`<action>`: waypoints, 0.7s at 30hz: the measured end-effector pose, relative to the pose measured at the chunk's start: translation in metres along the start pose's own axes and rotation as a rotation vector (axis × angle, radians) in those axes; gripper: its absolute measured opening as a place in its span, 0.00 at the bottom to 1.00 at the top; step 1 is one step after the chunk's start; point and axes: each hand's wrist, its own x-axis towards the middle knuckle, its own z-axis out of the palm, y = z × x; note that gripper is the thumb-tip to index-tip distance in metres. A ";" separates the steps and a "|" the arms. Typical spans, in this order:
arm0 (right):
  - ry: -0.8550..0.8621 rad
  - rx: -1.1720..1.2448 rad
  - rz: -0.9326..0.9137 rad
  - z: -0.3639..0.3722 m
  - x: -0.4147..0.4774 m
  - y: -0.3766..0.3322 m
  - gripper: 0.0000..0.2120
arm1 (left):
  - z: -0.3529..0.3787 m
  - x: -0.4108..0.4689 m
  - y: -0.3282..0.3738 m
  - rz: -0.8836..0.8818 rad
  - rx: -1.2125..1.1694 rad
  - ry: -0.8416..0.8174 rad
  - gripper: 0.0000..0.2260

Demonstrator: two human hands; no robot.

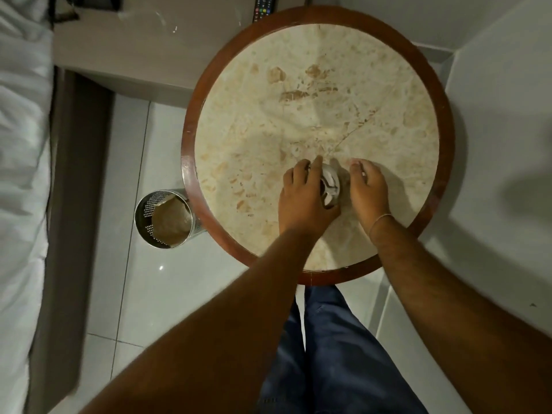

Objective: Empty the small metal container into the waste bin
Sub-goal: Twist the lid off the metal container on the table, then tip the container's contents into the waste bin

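Observation:
A small metal container (331, 184) with white crumpled scraps inside stands on the round marble table (328, 85), near its front edge. My left hand (303, 195) wraps around the container's left side, thumb and fingers curled on it. My right hand (368, 186) sits just to the container's right, fingers bent down onto the tabletop, close to the container; whether it touches is unclear. The perforated metal waste bin (149, 201), lined with brown paper, stands on the floor left of the table, partly under its rim.
The table has a raised dark wooden rim (191, 180). A bed with white linen (21, 174) runs along the left. A bedside shelf (125, 46) and a remote control (263, 7) lie at the back. Glossy floor tiles (179, 279) surround the bin; my blue-trousered legs (328, 354) stand below.

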 end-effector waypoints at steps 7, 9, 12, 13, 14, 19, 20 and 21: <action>-0.662 0.358 0.514 0.018 -0.038 -0.035 0.27 | -0.033 -0.059 -0.013 -0.022 -0.170 0.113 0.46; -0.726 0.455 0.563 0.024 -0.048 -0.037 0.24 | -0.043 -0.075 -0.016 -0.020 -0.249 0.099 0.48; -0.809 0.504 0.608 0.043 -0.063 -0.043 0.28 | -0.062 -0.099 -0.025 -0.052 -0.367 0.130 0.49; -0.822 0.495 0.618 0.049 -0.066 -0.044 0.34 | -0.068 -0.107 -0.029 -0.080 -0.401 0.144 0.49; -0.821 0.478 0.635 0.054 -0.070 -0.045 0.40 | -0.073 -0.114 -0.032 -0.109 -0.433 0.153 0.48; -0.929 0.315 0.683 0.104 -0.092 -0.062 0.36 | -0.099 -0.150 -0.063 -0.205 -0.554 0.397 0.43; -0.962 0.289 0.691 0.116 -0.095 -0.065 0.34 | -0.103 -0.158 -0.072 -0.246 -0.592 0.466 0.43; -0.986 0.251 0.688 0.129 -0.098 -0.067 0.31 | -0.107 -0.165 -0.082 -0.288 -0.633 0.539 0.43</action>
